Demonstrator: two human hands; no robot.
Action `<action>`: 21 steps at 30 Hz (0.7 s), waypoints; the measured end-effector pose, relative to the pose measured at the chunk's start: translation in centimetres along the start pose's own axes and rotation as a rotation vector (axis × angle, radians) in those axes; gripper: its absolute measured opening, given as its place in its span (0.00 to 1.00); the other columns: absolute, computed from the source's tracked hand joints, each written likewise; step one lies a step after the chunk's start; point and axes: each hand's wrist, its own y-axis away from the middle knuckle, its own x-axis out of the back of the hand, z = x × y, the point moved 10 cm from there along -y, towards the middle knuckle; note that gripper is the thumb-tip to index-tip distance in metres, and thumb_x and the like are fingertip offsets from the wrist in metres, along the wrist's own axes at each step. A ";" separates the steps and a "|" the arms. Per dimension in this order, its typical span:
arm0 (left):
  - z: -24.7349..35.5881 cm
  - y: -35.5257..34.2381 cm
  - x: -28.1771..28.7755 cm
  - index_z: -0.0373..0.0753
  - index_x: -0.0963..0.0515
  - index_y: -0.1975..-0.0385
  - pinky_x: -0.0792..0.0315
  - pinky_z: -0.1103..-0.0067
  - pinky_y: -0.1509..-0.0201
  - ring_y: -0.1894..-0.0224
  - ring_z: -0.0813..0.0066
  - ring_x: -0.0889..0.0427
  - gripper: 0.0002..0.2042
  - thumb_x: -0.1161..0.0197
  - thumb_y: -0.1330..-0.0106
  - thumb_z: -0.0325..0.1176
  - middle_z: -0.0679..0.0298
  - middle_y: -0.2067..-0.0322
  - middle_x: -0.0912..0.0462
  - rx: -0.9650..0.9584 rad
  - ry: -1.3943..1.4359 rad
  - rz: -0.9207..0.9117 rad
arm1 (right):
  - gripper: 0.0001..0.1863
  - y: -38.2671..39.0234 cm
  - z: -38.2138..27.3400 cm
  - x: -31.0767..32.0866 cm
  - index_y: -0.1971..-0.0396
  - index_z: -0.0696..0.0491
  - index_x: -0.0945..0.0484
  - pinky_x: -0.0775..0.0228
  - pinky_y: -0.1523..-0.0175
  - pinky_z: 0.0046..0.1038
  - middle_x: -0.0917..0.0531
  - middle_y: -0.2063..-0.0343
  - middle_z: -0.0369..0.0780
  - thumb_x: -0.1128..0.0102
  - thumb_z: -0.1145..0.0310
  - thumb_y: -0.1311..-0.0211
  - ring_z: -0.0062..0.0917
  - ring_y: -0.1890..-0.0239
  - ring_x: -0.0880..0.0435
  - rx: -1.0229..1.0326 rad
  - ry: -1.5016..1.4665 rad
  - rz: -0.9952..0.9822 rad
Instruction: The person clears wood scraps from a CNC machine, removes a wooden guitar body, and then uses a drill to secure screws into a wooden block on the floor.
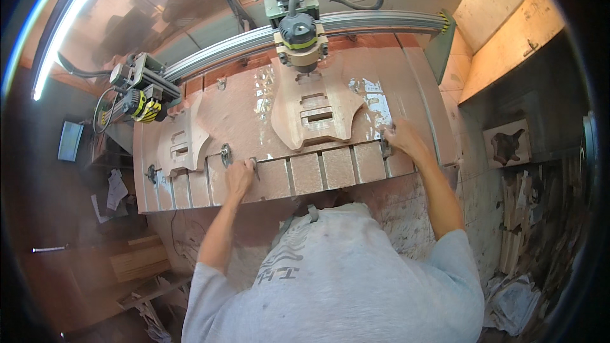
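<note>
My left hand [240,174] is closed on a metal piece [254,166] at the bed's front edge, beside an upright clamp [226,154]. My right hand [400,136] grips another metal clamp [385,146], right of the larger carved wooden guitar body [318,127]. That body has rectangular cutouts and lies beneath the centre router spindle [297,38]. A smaller carved body [181,127] lies at the left, below a second spindle [143,105], with a clamp [151,173] at its left. Both bodies rest on the dusty slotted machine bed [292,174].
A gantry rail [216,46] crosses behind the bed, with cables above. A screen [70,141] and hanging papers are at left. At right are a wooden cabinet [508,51], a board with a dark cut-out shape [489,138] and stacked scrap wood [518,216]. Boards [140,260] lie at lower left.
</note>
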 end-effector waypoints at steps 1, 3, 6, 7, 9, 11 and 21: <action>-2.1 0.6 -1.1 0.37 0.21 0.75 0.26 0.67 0.75 0.84 0.57 0.22 0.20 0.52 0.29 0.45 0.59 0.85 0.21 0.261 0.203 0.011 | 0.22 0.5 0.9 0.3 0.59 0.60 0.17 0.26 0.53 0.45 0.15 0.65 0.53 0.36 0.57 0.45 0.51 0.61 0.17 -0.127 0.032 0.035; -10.0 1.8 -6.7 0.34 0.21 0.77 0.26 0.67 0.73 0.82 0.62 0.20 0.23 0.53 0.30 0.47 0.60 0.82 0.19 0.712 1.028 -0.068 | 0.24 1.0 -1.8 0.2 0.59 0.60 0.17 0.27 0.53 0.47 0.16 0.66 0.54 0.37 0.53 0.44 0.53 0.61 0.18 -0.137 0.017 0.056; -6.8 1.3 -3.2 0.35 0.21 0.73 0.24 0.65 0.66 0.75 0.54 0.17 0.22 0.51 0.31 0.48 0.55 0.83 0.20 0.444 0.485 0.028 | 0.17 0.7 -0.5 -1.4 0.64 0.60 0.19 0.28 0.54 0.48 0.17 0.65 0.55 0.39 0.60 0.43 0.54 0.61 0.19 -0.085 0.109 0.084; -4.4 1.3 -0.4 0.35 0.22 0.71 0.24 0.64 0.64 0.72 0.52 0.17 0.21 0.49 0.31 0.48 0.53 0.83 0.20 0.206 -0.021 0.157 | 0.15 0.2 -2.0 -2.2 0.65 0.60 0.19 0.28 0.54 0.48 0.18 0.65 0.55 0.40 0.63 0.43 0.54 0.60 0.19 0.062 0.185 0.040; 2.2 2.6 4.3 0.36 0.21 0.74 0.23 0.60 0.60 0.67 0.47 0.16 0.20 0.43 0.34 0.49 0.48 0.80 0.19 0.073 -0.129 0.292 | 0.10 0.7 -3.5 -2.8 0.67 0.60 0.20 0.29 0.54 0.46 0.19 0.64 0.54 0.43 0.70 0.44 0.52 0.60 0.20 0.305 0.345 -0.026; 3.4 3.1 5.2 0.35 0.20 0.76 0.24 0.59 0.59 0.67 0.47 0.16 0.21 0.40 0.37 0.51 0.46 0.78 0.18 -0.206 -0.120 0.300 | 0.09 0.4 -5.1 -3.1 0.66 0.60 0.20 0.29 0.54 0.44 0.21 0.63 0.53 0.45 0.74 0.46 0.50 0.59 0.20 0.384 0.330 -0.008; -6.6 2.5 -3.3 0.34 0.22 0.79 0.24 0.62 0.63 0.74 0.49 0.18 0.22 0.39 0.38 0.50 0.49 0.79 0.19 0.599 0.814 -0.143 | 0.13 1.5 -4.6 -0.1 0.62 0.61 0.19 0.28 0.51 0.46 0.17 0.63 0.55 0.39 0.65 0.40 0.50 0.58 0.18 0.052 0.085 0.169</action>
